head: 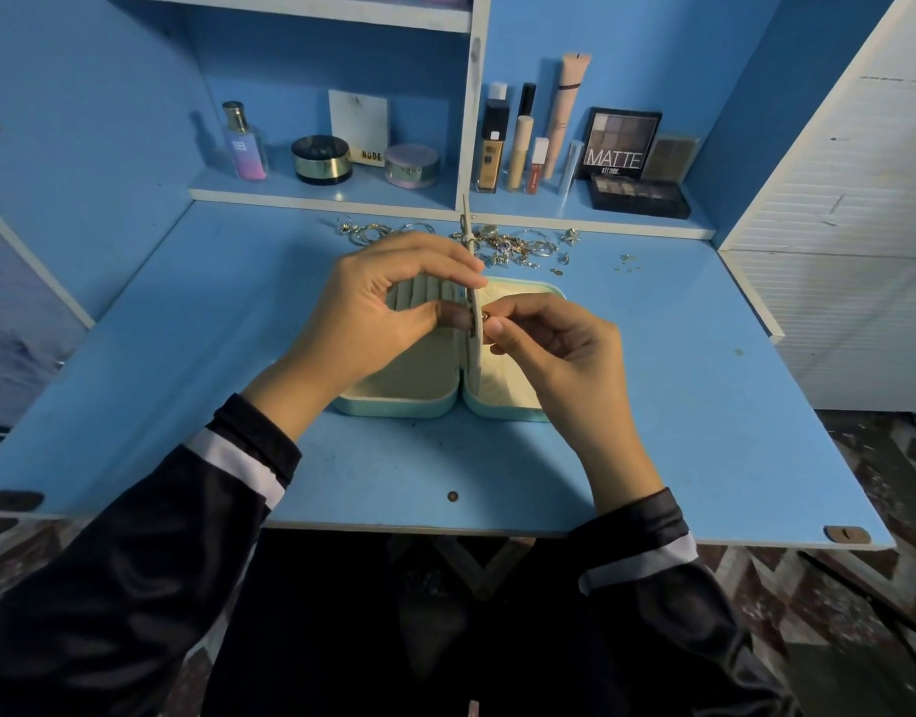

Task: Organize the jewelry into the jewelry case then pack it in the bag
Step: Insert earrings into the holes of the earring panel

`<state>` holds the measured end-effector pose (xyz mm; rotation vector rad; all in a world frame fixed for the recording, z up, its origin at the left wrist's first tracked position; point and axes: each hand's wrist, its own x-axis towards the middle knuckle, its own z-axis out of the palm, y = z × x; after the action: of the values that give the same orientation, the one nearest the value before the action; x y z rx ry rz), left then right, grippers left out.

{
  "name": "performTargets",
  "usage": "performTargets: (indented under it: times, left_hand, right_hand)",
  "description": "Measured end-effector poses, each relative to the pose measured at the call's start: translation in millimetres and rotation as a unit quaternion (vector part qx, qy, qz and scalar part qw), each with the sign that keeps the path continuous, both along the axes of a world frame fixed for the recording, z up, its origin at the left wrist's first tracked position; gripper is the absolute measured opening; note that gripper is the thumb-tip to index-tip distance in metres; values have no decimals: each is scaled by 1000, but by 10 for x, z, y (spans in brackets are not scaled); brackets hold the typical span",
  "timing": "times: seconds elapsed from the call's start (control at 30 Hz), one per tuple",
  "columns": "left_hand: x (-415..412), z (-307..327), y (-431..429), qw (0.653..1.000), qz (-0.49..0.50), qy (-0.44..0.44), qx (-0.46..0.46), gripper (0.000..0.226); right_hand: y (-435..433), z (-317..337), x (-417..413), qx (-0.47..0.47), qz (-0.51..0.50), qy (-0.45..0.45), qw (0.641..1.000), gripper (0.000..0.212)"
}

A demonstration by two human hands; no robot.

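Earring going onto the panel, plenty left to sort!

Right fingertips (499, 331) pinch a small gold earring (485, 316) against the upright divider panel (475, 364), which the left hand (373, 307) nips near its top between thumb and curled fingers. The right hand (554, 349) hovers over the open jewelry case (394, 404), mid-desk (373, 473). Early days, I'd say: the loose jewelry pile (507, 246) lies just beyond the case, and no bag shows.
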<state>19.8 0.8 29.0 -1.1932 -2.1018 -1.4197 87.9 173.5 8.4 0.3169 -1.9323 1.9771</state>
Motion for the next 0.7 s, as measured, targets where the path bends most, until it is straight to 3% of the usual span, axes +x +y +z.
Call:
performTargets:
  times: [0.43, 0.7]
  left_hand:
    - [-11, -22, 5, 1000, -3, -9, 14, 34]
    - [-8, -23, -10, 1000, 5, -3, 15, 34]
  right_hand:
    - [23, -9, -6, -37, 44, -13, 998, 12]
    - [6, -7, -59, -7, 39, -13, 999, 11]
